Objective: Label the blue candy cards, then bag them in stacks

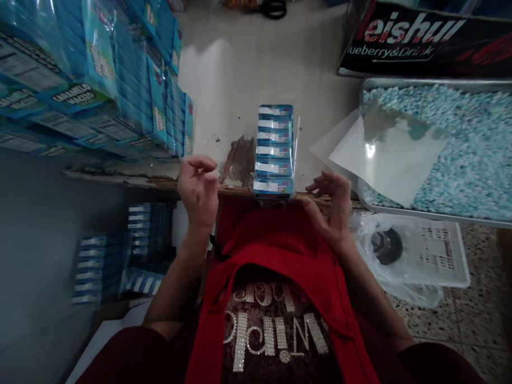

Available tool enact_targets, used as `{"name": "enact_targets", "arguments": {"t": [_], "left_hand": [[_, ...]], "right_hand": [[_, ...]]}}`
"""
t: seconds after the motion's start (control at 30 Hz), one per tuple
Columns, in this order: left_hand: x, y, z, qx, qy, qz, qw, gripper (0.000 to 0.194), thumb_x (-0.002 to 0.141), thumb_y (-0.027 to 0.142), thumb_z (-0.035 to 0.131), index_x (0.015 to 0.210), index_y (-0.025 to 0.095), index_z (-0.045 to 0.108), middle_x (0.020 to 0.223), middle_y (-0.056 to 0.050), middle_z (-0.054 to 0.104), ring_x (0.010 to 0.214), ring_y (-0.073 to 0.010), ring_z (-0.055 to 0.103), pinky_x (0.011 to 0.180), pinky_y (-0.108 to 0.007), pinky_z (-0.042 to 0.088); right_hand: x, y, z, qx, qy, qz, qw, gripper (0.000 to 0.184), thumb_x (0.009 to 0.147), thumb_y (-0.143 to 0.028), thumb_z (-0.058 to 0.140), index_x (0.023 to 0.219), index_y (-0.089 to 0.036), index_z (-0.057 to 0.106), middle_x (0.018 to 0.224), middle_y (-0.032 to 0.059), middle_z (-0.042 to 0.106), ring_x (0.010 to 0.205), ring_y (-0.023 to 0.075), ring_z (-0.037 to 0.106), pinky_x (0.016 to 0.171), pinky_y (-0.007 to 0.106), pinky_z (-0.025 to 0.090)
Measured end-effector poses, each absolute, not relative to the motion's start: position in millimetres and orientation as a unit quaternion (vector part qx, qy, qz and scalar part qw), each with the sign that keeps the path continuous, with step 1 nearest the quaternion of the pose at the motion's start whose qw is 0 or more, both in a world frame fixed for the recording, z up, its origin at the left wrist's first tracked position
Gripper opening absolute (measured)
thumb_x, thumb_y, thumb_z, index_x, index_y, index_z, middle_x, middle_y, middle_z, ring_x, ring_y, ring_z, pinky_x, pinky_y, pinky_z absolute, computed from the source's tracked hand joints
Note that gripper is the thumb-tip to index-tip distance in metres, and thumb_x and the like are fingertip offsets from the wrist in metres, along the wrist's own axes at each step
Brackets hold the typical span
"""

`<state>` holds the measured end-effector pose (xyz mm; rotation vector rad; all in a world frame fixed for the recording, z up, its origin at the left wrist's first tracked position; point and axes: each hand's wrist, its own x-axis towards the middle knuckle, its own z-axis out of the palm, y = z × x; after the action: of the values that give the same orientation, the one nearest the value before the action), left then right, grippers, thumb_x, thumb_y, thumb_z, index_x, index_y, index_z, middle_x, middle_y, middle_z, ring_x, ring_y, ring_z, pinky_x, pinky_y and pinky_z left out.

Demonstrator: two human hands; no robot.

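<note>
A row of several small blue boxes in clear film [274,152] stands at the table's front edge, between my two hands. My left hand [199,193] is left of this pack and apart from it, its fingers loosely bent with nothing visible in them. On the other side, my right hand [331,208] has its fingers spread, also apart from the pack. A white sheet [352,145] lies just beyond the right fingers and reaches over the tray's edge.
Wrapped blue boxes [87,85] are stacked high at the left. A metal tray [442,216] of pale blue pieces fills the right, before a black carton [412,46]. Scissors [274,9] lie at the back. Below are a white crate [447,249] and more blue boxes [97,270].
</note>
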<state>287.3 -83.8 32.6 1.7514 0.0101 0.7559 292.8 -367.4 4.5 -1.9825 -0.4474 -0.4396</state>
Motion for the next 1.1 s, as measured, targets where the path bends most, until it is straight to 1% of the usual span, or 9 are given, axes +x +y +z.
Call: {"name": "enact_targets", "arguments": {"t": [0.13,0.3,0.37,0.5,0.63,0.7,0.87,0.97,1.1], "left_hand": [[263.7,-90.0,19.0,0.857,-0.088,0.268,0.431,0.063,0.075,0.058,0.097,0.115,0.022,0.064,0.116,-0.006,0.069,0.112,-0.0250,0.068,0.105,-0.043,0.058],[262.8,-101.7,12.3,0.879,-0.071,0.263,0.392,0.014,0.098,0.033,0.079,0.102,0.022,0.072,0.102,-0.004,0.080,0.098,-0.0195,0.076,0.094,-0.035,0.062],[264.0,-99.4,10.9,0.872,-0.094,0.277,0.393,0.009,0.100,0.029,0.077,0.094,0.023,0.074,0.096,-0.003,0.081,0.092,-0.0177,0.077,0.090,-0.032,0.062],[256.4,-93.6,-1.3,0.856,-0.075,0.306,0.410,0.005,0.100,0.026,0.076,0.100,0.022,0.075,0.097,-0.003,0.081,0.093,-0.0174,0.078,0.091,-0.031,0.063],[245.3,-103.3,-24.5,0.844,0.005,0.260,0.469,0.031,0.091,0.031,0.085,0.117,0.019,0.072,0.115,-0.008,0.079,0.110,-0.0223,0.076,0.103,-0.037,0.061],[247.8,-108.4,-34.3,0.833,0.034,0.218,0.507,0.034,0.090,0.032,0.085,0.120,0.019,0.074,0.113,-0.008,0.080,0.106,-0.0219,0.077,0.101,-0.037,0.061],[272.0,-101.6,-39.5,0.784,0.016,0.147,0.603,0.007,0.090,0.028,0.083,0.092,0.021,0.081,0.094,-0.003,0.080,0.090,-0.0191,0.076,0.087,-0.033,0.062],[283.2,-96.7,-35.4,0.787,-0.027,0.143,0.600,0.014,0.082,0.023,0.089,0.093,0.022,0.081,0.097,-0.002,0.080,0.092,-0.0188,0.074,0.089,-0.032,0.060],[298.7,-89.8,-33.5,0.765,-0.034,0.083,0.638,0.005,0.084,0.021,0.084,0.086,0.020,0.079,0.086,-0.001,0.079,0.081,-0.0174,0.073,0.079,-0.030,0.058]], "right_hand": [[292.5,-363.5,-8.5,-0.840,-0.213,-0.148,0.477,0.063,0.083,-0.045,0.090,0.133,-0.029,0.056,0.118,0.0067,0.071,0.098,0.0256,0.072,0.086,0.044,0.065],[292.8,-350.0,-6.8,-0.858,-0.149,-0.152,0.468,0.019,0.097,-0.037,0.074,0.114,-0.029,0.069,0.088,0.0004,0.077,0.077,0.0210,0.074,0.077,0.037,0.063],[290.8,-350.5,-5.2,-0.869,-0.129,-0.153,0.453,0.012,0.098,-0.035,0.070,0.107,-0.029,0.073,0.084,0.0014,0.079,0.074,0.0213,0.075,0.075,0.037,0.063],[285.5,-353.0,-7.0,-0.893,-0.119,-0.197,0.387,0.015,0.095,-0.036,0.073,0.108,-0.029,0.076,0.091,0.0058,0.082,0.081,0.0253,0.078,0.081,0.041,0.064],[286.2,-350.2,-3.9,-0.875,-0.185,-0.253,0.368,0.013,0.096,-0.031,0.076,0.109,-0.029,0.076,0.097,0.0059,0.084,0.084,0.0239,0.079,0.078,0.037,0.064],[289.3,-348.8,1.8,-0.858,-0.233,-0.273,0.368,0.010,0.097,-0.023,0.075,0.106,-0.029,0.077,0.092,0.0031,0.084,0.079,0.0210,0.079,0.072,0.034,0.062],[296.9,-348.7,19.1,-0.839,-0.298,-0.267,0.369,0.016,0.098,-0.017,0.074,0.108,-0.028,0.080,0.091,0.0016,0.081,0.077,0.0185,0.077,0.068,0.032,0.061],[297.9,-347.7,24.5,-0.851,-0.304,-0.231,0.361,0.014,0.098,-0.020,0.076,0.110,-0.028,0.079,0.091,0.0022,0.076,0.077,0.0185,0.073,0.069,0.033,0.059],[299.5,-342.4,22.4,-0.868,-0.295,-0.214,0.338,0.042,0.092,-0.033,0.086,0.130,-0.028,0.069,0.084,-0.0027,0.064,0.068,0.0168,0.062,0.064,0.032,0.053]]}}
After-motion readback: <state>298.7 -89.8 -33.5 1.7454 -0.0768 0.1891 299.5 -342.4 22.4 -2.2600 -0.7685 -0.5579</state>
